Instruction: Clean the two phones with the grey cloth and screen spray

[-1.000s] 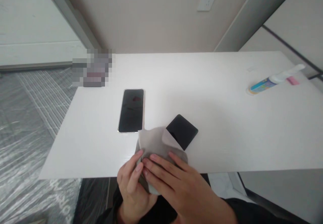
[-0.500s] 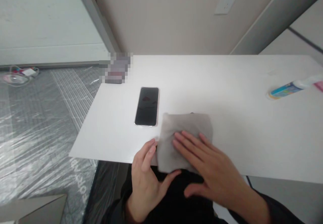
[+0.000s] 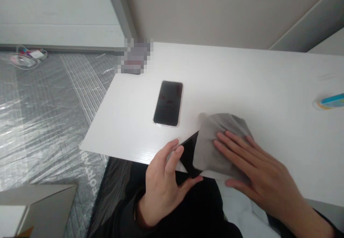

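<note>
A grey cloth [image 3: 208, 141] lies over part of a flat black object [image 3: 189, 154] near the table's front edge. The object's left corner shows; the rest is under the cloth, so I cannot tell its kind. My left hand [image 3: 163, 180] holds that corner, fingertips at the left and thumb at the front. On top of the cloth my right hand [image 3: 258, 173] rests flat, its fingers stretched out and its thumb apart at the near side. A smartphone [image 3: 168, 103] with a dark screen and a clear case lies face up farther back, left of the cloth.
The white table [image 3: 129, 116] meets a wall at the back. A bottle with a blue label [image 3: 333, 101] stands at the right edge of view. A blurred-out item [image 3: 135, 57] sits at the table's back left corner. Plastic film [image 3: 53, 130] covers the floor at left, with an open box [image 3: 51, 209] there.
My right hand has slid the cloth to the right, baring the black object's left corner. My left hand stays at that corner. The view has shifted, moving the bottle toward the right edge.
</note>
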A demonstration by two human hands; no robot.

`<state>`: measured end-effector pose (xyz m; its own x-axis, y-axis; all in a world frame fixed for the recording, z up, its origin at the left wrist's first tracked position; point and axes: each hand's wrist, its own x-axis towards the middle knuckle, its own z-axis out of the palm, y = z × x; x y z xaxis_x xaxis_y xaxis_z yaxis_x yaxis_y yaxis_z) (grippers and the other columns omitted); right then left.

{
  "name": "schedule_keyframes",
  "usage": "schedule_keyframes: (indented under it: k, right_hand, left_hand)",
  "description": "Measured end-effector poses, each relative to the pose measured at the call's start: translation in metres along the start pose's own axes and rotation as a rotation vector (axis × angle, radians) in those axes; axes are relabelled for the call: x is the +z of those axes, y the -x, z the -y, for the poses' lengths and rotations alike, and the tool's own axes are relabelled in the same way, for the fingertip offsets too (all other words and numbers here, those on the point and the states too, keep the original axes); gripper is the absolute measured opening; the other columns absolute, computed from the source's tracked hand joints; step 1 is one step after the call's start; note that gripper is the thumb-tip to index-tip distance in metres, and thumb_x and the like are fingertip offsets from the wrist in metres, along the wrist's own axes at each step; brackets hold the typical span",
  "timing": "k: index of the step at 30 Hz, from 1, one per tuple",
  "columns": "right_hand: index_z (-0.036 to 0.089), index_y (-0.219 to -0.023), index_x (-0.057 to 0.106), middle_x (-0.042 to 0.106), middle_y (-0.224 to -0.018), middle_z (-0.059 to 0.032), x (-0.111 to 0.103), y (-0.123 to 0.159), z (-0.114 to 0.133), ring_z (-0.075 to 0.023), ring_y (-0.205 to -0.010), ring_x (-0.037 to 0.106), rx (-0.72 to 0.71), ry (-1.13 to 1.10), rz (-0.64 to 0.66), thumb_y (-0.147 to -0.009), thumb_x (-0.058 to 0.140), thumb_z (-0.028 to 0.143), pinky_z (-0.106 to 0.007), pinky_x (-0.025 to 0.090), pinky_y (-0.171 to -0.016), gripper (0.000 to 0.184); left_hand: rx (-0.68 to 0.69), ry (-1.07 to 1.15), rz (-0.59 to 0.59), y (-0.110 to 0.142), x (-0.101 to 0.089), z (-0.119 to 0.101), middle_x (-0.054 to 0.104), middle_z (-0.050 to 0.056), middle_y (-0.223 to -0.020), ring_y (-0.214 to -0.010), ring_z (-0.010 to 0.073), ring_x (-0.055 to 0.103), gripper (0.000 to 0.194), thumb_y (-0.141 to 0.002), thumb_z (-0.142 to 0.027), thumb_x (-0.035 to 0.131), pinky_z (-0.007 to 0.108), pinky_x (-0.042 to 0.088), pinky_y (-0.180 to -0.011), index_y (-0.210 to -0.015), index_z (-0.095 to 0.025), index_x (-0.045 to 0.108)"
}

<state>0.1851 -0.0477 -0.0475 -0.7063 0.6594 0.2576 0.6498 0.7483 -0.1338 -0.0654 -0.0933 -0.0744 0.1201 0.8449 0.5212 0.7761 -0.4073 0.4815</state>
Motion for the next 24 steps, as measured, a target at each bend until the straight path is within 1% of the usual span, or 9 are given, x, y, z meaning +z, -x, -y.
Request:
schedule_keyframes:
  k: [3, 5, 7, 9, 11, 14, 18, 21, 24]
  right_hand:
    - [0.007, -0.163, 0.029, 0.043, -0.162, -0.0202, 0.007, -0.01, 0.006, -0.0393, -0.149, 0.041, 0.096, 0.077, -0.011, -0.102, 0.03, 0.072, -0.06, 0.038, -0.115, 0.089]
    - [0.003, -0.16, 0.034, 0.04, -0.163, -0.0212, 0.013, -0.02, 0.023, -0.0402, -0.151, 0.037, 0.051, 0.061, 0.002, -0.095, 0.023, 0.083, -0.059, 0.037, -0.116, 0.103]
    - [0.004, -0.157, 0.039, 0.041, -0.163, -0.0173, 0.016, -0.026, 0.039, -0.0361, -0.152, 0.036, -0.041, 0.02, 0.026, -0.092, 0.022, 0.088, -0.055, 0.032, -0.12, 0.107]
    - [0.008, -0.156, 0.042, 0.043, -0.163, -0.0118, 0.014, -0.025, 0.046, -0.0312, -0.153, 0.035, -0.117, -0.01, 0.053, -0.093, 0.025, 0.086, -0.049, 0.025, -0.124, 0.102]
    - [0.01, -0.157, 0.041, 0.045, -0.163, -0.0082, 0.01, -0.018, 0.042, -0.0279, -0.154, 0.034, -0.133, -0.015, 0.072, -0.096, 0.029, 0.083, -0.046, 0.02, -0.126, 0.095]
    - [0.011, -0.159, 0.038, 0.045, -0.162, -0.0093, 0.004, -0.007, 0.024, -0.0275, -0.153, 0.036, -0.008, 0.039, 0.058, -0.103, 0.03, 0.072, -0.046, 0.021, -0.126, 0.084]
    - [0.01, -0.16, 0.035, 0.044, -0.162, -0.0148, 0.006, -0.002, 0.005, -0.0344, -0.15, 0.041, 0.199, 0.142, -0.017, -0.107, 0.031, 0.062, -0.052, 0.031, -0.121, 0.075]
    - [0.009, -0.162, 0.031, 0.044, -0.162, -0.0166, 0.01, -0.004, 0.004, -0.0369, -0.15, 0.042, 0.215, 0.135, -0.038, -0.106, 0.032, 0.065, -0.055, 0.032, -0.121, 0.079]
    - [0.01, -0.163, 0.029, 0.044, -0.162, -0.0168, 0.012, -0.004, 0.007, -0.0361, -0.151, 0.04, 0.217, 0.118, -0.053, -0.107, 0.032, 0.063, -0.055, 0.03, -0.122, 0.078]
  left_hand:
    - [-0.017, 0.01, -0.01, 0.0, 0.001, -0.001, 0.063, 0.017, -0.134, -0.126, 0.0251, 0.063, 0.077, -0.091, -0.049, 0.074, 0.035, 0.056, -0.105, -0.15, -0.015, 0.037]
    - [-0.015, 0.014, 0.003, 0.002, 0.001, 0.0, 0.062, 0.017, -0.135, -0.128, 0.0259, 0.062, 0.078, -0.092, -0.048, 0.072, 0.036, 0.055, -0.106, -0.152, -0.014, 0.035]
    - [-0.021, 0.005, 0.036, 0.003, -0.002, 0.001, 0.061, 0.019, -0.138, -0.13, 0.0273, 0.06, 0.076, -0.095, -0.044, 0.067, 0.038, 0.054, -0.107, -0.155, -0.012, 0.033]
    - [-0.04, -0.023, 0.085, 0.004, -0.005, 0.001, 0.059, 0.02, -0.14, -0.133, 0.0291, 0.058, 0.076, -0.097, -0.038, 0.061, 0.04, 0.054, -0.107, -0.158, -0.009, 0.028]
    - [-0.062, -0.053, 0.145, 0.004, -0.009, -0.002, 0.057, 0.022, -0.143, -0.135, 0.0307, 0.056, 0.079, -0.096, -0.035, 0.058, 0.042, 0.053, -0.108, -0.16, -0.006, 0.023]
    - [-0.098, -0.079, 0.221, 0.0, -0.014, -0.007, 0.055, 0.022, -0.147, -0.135, 0.0311, 0.055, 0.082, -0.097, -0.039, 0.058, 0.042, 0.053, -0.107, -0.162, -0.007, 0.02]
    - [-0.097, -0.095, 0.268, -0.006, -0.019, -0.009, 0.053, 0.02, -0.148, -0.134, 0.0292, 0.053, 0.078, -0.1, -0.042, 0.055, 0.04, 0.052, -0.108, -0.162, -0.008, 0.021]
    - [-0.109, -0.128, 0.282, -0.01, -0.021, -0.006, 0.049, 0.021, -0.15, -0.138, 0.0308, 0.047, 0.072, -0.1, -0.038, 0.055, 0.043, 0.048, -0.112, -0.159, -0.008, 0.026]
    - [-0.135, -0.172, 0.281, -0.012, -0.021, -0.003, 0.047, 0.022, -0.15, -0.135, 0.0362, 0.043, 0.077, -0.096, -0.05, 0.062, 0.051, 0.047, -0.112, -0.154, -0.008, 0.035]
